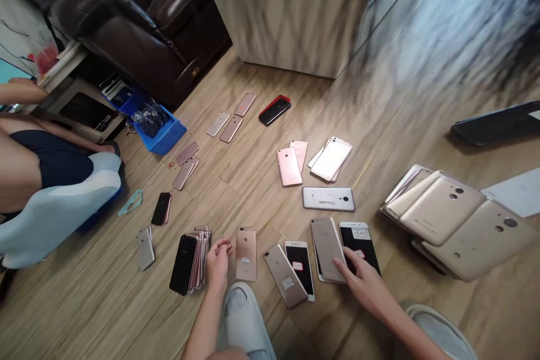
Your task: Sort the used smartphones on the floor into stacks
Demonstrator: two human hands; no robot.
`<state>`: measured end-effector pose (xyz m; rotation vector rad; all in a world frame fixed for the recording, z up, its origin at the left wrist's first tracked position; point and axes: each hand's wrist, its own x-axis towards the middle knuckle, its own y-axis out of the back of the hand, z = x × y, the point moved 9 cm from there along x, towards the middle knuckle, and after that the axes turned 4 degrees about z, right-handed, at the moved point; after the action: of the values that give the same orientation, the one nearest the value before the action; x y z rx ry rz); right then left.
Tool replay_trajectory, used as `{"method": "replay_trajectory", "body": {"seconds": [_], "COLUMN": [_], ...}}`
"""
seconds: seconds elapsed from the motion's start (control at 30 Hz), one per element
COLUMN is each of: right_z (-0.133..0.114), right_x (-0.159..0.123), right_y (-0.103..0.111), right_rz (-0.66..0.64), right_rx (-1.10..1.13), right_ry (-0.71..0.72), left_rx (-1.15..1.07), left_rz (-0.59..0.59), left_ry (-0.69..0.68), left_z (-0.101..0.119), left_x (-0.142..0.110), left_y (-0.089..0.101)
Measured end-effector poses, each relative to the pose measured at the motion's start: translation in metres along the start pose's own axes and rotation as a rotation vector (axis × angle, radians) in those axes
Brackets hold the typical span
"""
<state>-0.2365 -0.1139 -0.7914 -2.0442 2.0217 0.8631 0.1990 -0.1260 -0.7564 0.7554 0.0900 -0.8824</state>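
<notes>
A leaning stack of slim rose-gold phones (201, 259) looks already gathered; beside it the left hand (217, 261) curls loosely, seemingly empty; a flat gold phone (246, 246) lies unstacked; the half-open right hand (361, 277) touches a champagne-grey phone (326, 244) on the wood-grain floor (219, 199), grip unclear; large gold phones (442, 211) appear already piled

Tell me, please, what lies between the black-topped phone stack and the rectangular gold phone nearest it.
The head view shows the left hand between the stack and gold phone.

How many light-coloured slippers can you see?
2. One light slipper is just below the gold phone beside the left hand; the other slipper is at the bottom right, partly hidden behind the right forearm.
</notes>
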Motion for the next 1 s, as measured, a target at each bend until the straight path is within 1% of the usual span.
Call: {"method": "replay_trajectory", "body": {"seconds": [0.07, 0.1, 0.17, 0.23, 0.27, 0.37, 0.4, 0.47, 0.53, 0.57, 0.6, 0.63, 0.67, 0.7, 0.77, 0.8, 0.83, 0.87, 0.9, 0.93, 0.97, 1.0], "right_z": [-0.012, -0.019, -0.039, -0.061, -0.072, -0.1, -0.109, -0.124, -0.131, -0.129, -0.125, -0.119, -0.111, -0.101, -0.078, -0.066, -0.055, -0.045, -0.036, -0.029, -0.023, -0.018], "right_x": [0.004, 0.005, 0.005, 0.0, -0.003, -0.023, -0.033, -0.057, -0.08, -0.088, -0.09, -0.089, -0.084, -0.077, -0.062, -0.054, -0.047, -0.041, -0.035, -0.03, -0.026, -0.023], "right_y": [-0.012, -0.021, -0.04, -0.058, -0.067, -0.098, -0.109, -0.129, -0.141, -0.142, -0.139, -0.134, -0.126, -0.116, -0.093, -0.081, -0.069, -0.057, -0.046, -0.035, -0.026, -0.018], "right_rz": [-0.061, -0.109, -0.207, -0.273, -0.3, -0.415, -0.484, -0.673, -0.877, -0.943, -0.969, -0.955, -0.912, -0.85, -0.719, -0.665, -0.615, -0.568, -0.522, -0.476, -0.432, -0.394], "right_rx": [0.06, 0.102, 0.146, 0.104, 0.065, -0.013, -0.021, -0.024, -0.006, -0.003, -0.011, -0.029, -0.056, -0.088, -0.138, -0.146, -0.144, -0.136, -0.129, -0.127, -0.134, -0.148], "right_ry": [-0.012, -0.017, 0.007, 0.081, 0.13, 0.25, 0.292, 0.385, 0.424, 0.411, 0.384, 0.354, 0.328, 0.306, 0.241, 0.198, 0.156, 0.118, 0.087, 0.062, 0.042, 0.027], "left_rx": [-0.05, -0.065, -0.085, -0.136, -0.189, -0.402, -0.451, -0.466, -0.419, -0.382, -0.333, -0.268, -0.184, -0.078, 0.177, 0.315, 0.441, 0.552, 0.635, 0.693, 0.731, 0.754], "left_rz": [0.07, 0.073, 0.019, -0.086, -0.141, -0.286, -0.322, -0.365, -0.38, -0.384, -0.379, -0.361, -0.327, -0.26, -0.048, 0.1, 0.219, 0.314, 0.381, 0.42, 0.436, 0.426], "left_ry": [0.015, 0.022, 0.028, 0.056, 0.093, 0.268, 0.324, 0.387, 0.417, 0.417, 0.402, 0.366, 0.299, 0.205, -0.014, -0.093, -0.144, -0.182, -0.218, -0.25, -0.273, -0.282], "left_z": [-0.012, -0.017, -0.023, -0.026, -0.026, -0.023, -0.02, -0.015, -0.014, -0.014, -0.013, -0.011, -0.007, 0.001, 0.024, 0.035, 0.045, 0.053, 0.059, 0.063, 0.064, 0.062], "left_x": [-0.01, -0.018, -0.04, -0.066, -0.078, -0.112, -0.121, -0.132, -0.136, -0.135, -0.132, -0.125, -0.115, -0.102, -0.073, -0.06, -0.048, -0.038, -0.028, -0.019, -0.01, -0.002], "left_y": [0.013, 0.016, 0.013, 0.001, -0.007, -0.033, -0.041, -0.052, -0.055, -0.053, -0.048, -0.039, -0.026, -0.007, 0.04, 0.068, 0.091, 0.111, 0.126, 0.136, 0.142, 0.143]}}
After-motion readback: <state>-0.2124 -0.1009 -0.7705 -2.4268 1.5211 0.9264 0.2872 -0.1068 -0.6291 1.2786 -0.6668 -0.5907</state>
